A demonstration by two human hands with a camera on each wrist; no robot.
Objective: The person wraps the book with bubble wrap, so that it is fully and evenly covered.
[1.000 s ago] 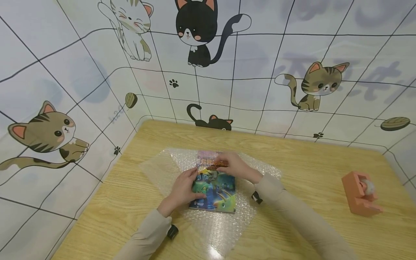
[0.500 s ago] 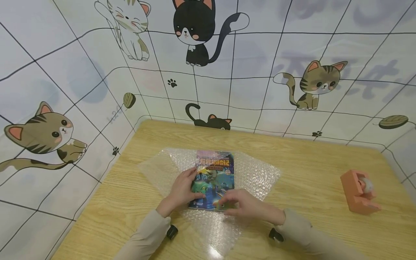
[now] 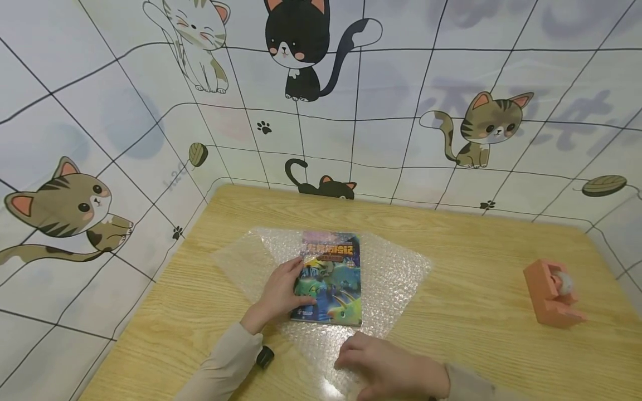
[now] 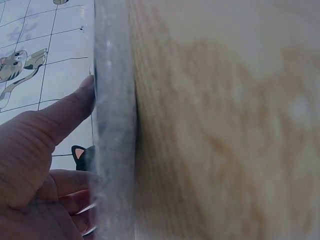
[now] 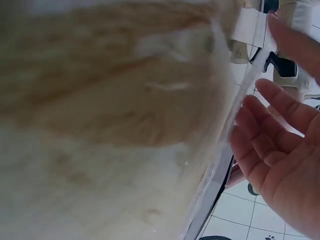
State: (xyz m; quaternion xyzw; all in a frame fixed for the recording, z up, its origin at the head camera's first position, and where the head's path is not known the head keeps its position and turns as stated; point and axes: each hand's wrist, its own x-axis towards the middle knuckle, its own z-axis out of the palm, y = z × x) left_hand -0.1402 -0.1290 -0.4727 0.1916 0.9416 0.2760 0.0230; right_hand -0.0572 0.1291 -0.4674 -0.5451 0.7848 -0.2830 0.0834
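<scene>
A colourful book (image 3: pixel 333 289) lies on a sheet of bubble wrap (image 3: pixel 393 267) spread on the table. My left hand (image 3: pixel 281 289) rests on the book's left edge, thumb on the cover and fingers spread; the left wrist view shows that hand (image 4: pixel 45 165) beside the wrap's blurred edge. Below the book, my right hand (image 3: pixel 383 365) is over the near corner of the wrap, its fingers loosely bent. In the right wrist view the fingers of that hand (image 5: pixel 285 135) are parted beside the wrap, with no grip visible.
An orange tape dispenser (image 3: pixel 551 295) with a roll of tape stands at the right of the wooden table (image 3: pixel 476 278). Behind and to the left hangs a white gridded backdrop (image 3: pixel 391 100) printed with cats.
My right hand has moved from the top of the book down across its cover to the near part of the wrap. My left hand has stayed on the book.
</scene>
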